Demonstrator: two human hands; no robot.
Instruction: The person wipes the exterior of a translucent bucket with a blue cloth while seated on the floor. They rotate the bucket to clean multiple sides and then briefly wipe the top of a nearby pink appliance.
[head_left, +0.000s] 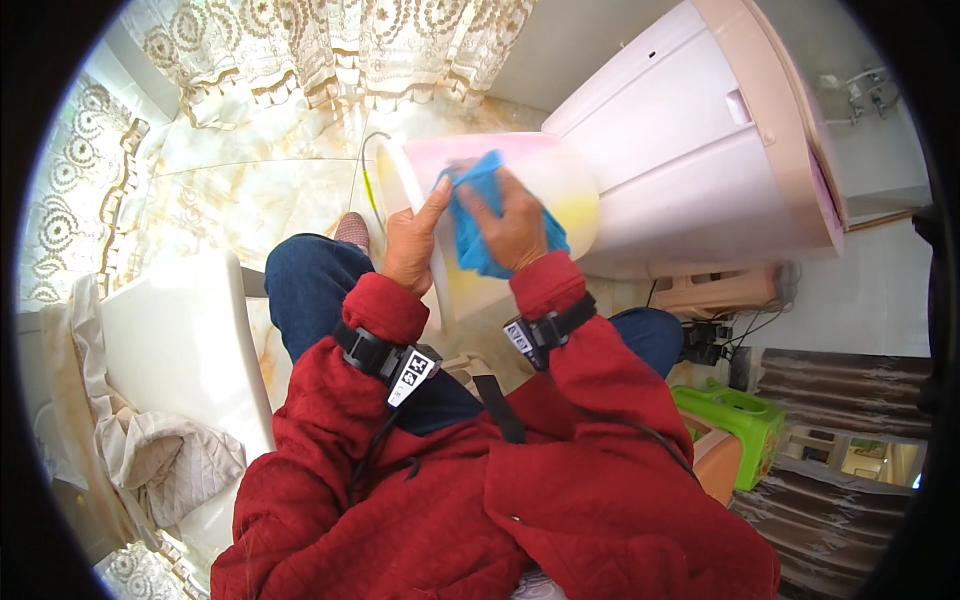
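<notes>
A plastic bucket (577, 169), tinted pink and yellow, is tilted over between my knees with its white rim (405, 174) towards the left. My left hand (412, 247) grips that rim, its thumb extended up beside a blue cloth (469, 244). Bunched under my right hand (514, 225), the cloth lies against the bucket's outer wall. The right hand is slightly blurred, and some of its fingers are hidden by the cloth. A wire handle with a yellow sleeve (368, 189) hangs at the open end.
A large white and peach plastic cabinet (675, 135) stands beyond the bucket. A green plastic stool (757, 435) and cables (750, 319) are on the right. To the left is a white surface (180, 330) with quilted fabric (180, 457). Lace curtains (330, 45) hang above the marble-patterned floor (240, 187).
</notes>
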